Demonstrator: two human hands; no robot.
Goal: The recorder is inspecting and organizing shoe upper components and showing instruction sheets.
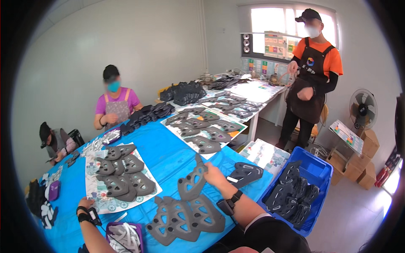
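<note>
My right hand [215,175] grips the edge of a dark grey moulded pad with cut-outs [192,184], raised at an angle over the blue-covered table [156,143]. Below it, several similar grey pads [181,223] lie overlapping near me. To the right of that hand is a stack of darker pads [244,175] with a white strip on it. My left hand [87,203] rests at the edge of a printed board [147,200], its fingers apart and seemingly holding nothing. Grey pads [120,168] overlap on that board. Close to my left forearm, a purple basket [139,230] holds white strips [124,238].
A blue crate [322,168] of dark pads stands at my right. Farther back lie another pad-covered board [202,141] and a dark heap [183,92]. One person [116,101] works across the table, another [57,143] at far left; a third [314,76] stands near a fan [363,109].
</note>
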